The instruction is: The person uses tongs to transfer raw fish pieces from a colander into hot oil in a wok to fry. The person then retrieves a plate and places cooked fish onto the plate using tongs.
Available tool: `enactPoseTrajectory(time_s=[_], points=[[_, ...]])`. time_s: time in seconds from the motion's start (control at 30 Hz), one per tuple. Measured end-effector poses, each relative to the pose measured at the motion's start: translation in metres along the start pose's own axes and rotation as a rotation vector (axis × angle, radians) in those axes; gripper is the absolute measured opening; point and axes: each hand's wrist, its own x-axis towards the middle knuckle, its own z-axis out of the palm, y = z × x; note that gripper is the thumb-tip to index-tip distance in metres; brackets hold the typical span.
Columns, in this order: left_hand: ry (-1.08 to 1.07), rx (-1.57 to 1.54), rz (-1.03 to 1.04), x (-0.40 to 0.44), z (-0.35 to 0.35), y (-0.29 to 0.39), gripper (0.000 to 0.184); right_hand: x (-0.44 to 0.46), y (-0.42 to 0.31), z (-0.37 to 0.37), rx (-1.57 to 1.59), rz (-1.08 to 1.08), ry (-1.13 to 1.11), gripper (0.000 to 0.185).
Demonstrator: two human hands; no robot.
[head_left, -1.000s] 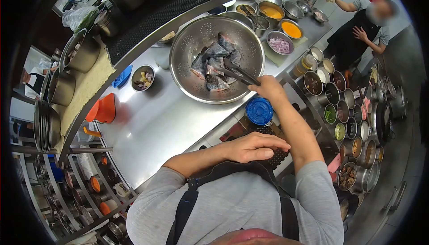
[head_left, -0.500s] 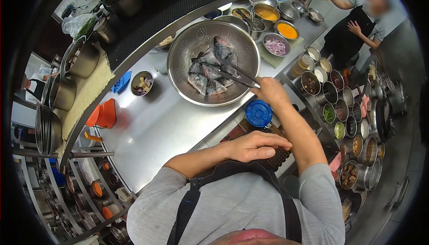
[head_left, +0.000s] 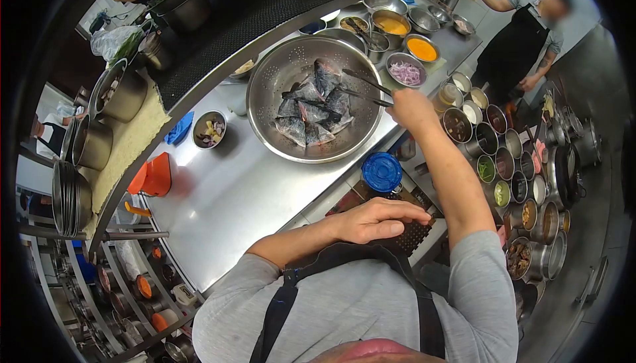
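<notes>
Several pieces of dark-skinned fish (head_left: pixel 311 108) lie in a large steel colander (head_left: pixel 271 134) on the steel counter. My right hand (head_left: pixel 412 109), at the colander's right rim, is closed around dark tongs (head_left: pixel 371 90). The tips of the tongs are apart, over the right part of the colander near the fish, with nothing between them. My left hand (head_left: pixel 381 220) is in front of my apron, palm down, fingers stretched out and holding nothing. Below the colander's right side, between my two hands, is a blue lid (head_left: pixel 381 171).
Bowls of sliced onion (head_left: pixel 406 72) and orange liquid (head_left: pixel 422 49) stand behind the colander. A small bowl (head_left: pixel 209 130) and an orange container (head_left: pixel 158 174) are at the left. Many metal pots (head_left: pixel 485 138) fill the right side. A co-worker (head_left: pixel 513 45) stands at the back right.
My right hand has moved up and right with the tongs, whose tips have left the middle of the fish. The fish pieces have shifted. The co-worker's lower arm has dropped. My left hand stays put.
</notes>
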Motion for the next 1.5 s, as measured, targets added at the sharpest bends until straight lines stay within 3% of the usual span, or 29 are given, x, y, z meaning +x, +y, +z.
enactPoseTrajectory(time_s=[0.47,0.57,0.87,0.93,1.0,1.07,1.2,1.3,1.5], points=[[0.143,0.003,-0.026,-0.023,-0.015,-0.003,0.060,0.068,-0.003,0.062,0.067,-0.012,-0.038,0.028],[0.197,-0.026,0.009,-0.020,-0.015,-0.003,0.048,0.064,0.001,0.054,0.040,-0.079,-0.014,0.029],[0.167,0.007,0.002,-0.012,-0.023,-0.004,0.049,0.045,0.016,0.018,0.085,-0.141,0.058,0.024],[0.160,-0.001,0.005,-0.010,-0.023,-0.004,0.049,0.039,0.022,0.009,0.127,-0.192,0.167,0.026],[0.146,-0.007,0.008,-0.007,-0.023,-0.003,0.049,0.031,0.028,0.003,0.159,-0.207,0.207,0.027],[0.081,0.007,-0.035,-0.004,-0.024,-0.001,0.061,0.018,0.031,0.001,0.193,-0.210,0.252,0.028],[0.020,0.002,-0.021,0.006,-0.023,0.001,0.062,-0.025,0.039,0.007,0.293,-0.161,0.301,0.034],[-0.043,-0.009,0.058,0.021,-0.021,0.001,0.051,-0.063,0.044,0.026,0.389,-0.154,0.304,0.039],[-0.196,-0.086,-0.027,0.047,0.000,-0.006,0.062,-0.147,0.051,0.060,0.521,-0.044,0.358,0.035]])
